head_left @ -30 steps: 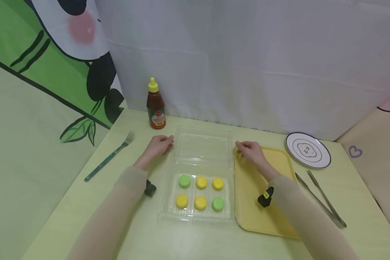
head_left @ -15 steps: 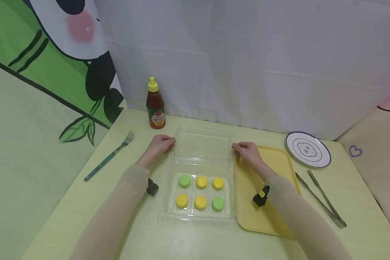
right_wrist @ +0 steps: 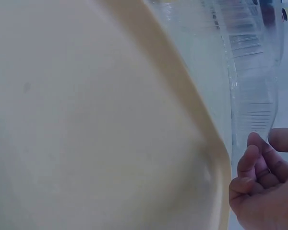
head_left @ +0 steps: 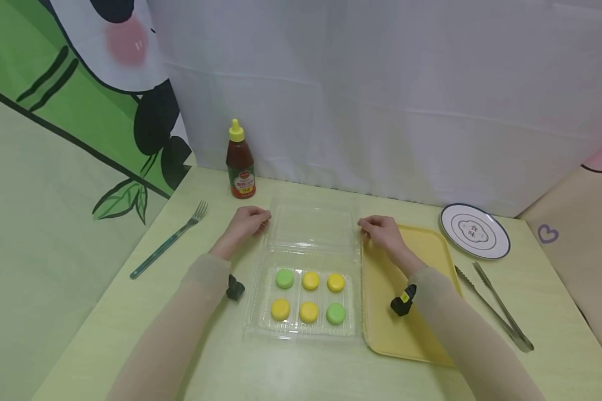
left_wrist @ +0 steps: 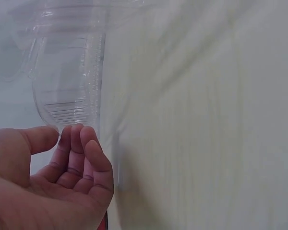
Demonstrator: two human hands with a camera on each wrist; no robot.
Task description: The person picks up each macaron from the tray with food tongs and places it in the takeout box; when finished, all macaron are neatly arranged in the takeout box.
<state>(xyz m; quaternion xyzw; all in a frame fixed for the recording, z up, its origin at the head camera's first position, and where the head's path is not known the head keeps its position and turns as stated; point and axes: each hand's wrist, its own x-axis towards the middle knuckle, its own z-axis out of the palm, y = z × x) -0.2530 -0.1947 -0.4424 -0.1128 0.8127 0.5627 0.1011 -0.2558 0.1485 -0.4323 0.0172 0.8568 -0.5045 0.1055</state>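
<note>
A clear plastic clamshell box (head_left: pixel 253 312) lies unfolded in the head view, its lid (head_left: pixel 313 223) tipped back on the far side. Round macarons sit in its base in two rows, yellow ones (head_left: pixel 309 312) and green ones (head_left: pixel 284 278). My left hand (head_left: pixel 246 223) pinches the lid's left edge between thumb and fingertips; the left wrist view shows that hand (left_wrist: pixel 72 172) at the ribbed corner. On the opposite edge, the thumb and fingers of my right hand (head_left: pixel 383 231) pinch the lid, and in the right wrist view this hand (right_wrist: pixel 266 182) is at the lid's other corner.
A yellow tray (head_left: pixel 401 340) lies right of the box, under my right forearm. Beyond it are metal tongs (head_left: pixel 501 312) and a white plate (head_left: pixel 475 231). A sauce bottle (head_left: pixel 241 167) stands behind my left hand, and a fork (head_left: pixel 170 239) lies at the left.
My right hand has moved a little left, from beside the lid onto its edge. My left hand has shifted slightly right to the lid. The box and macarons stay in place.
</note>
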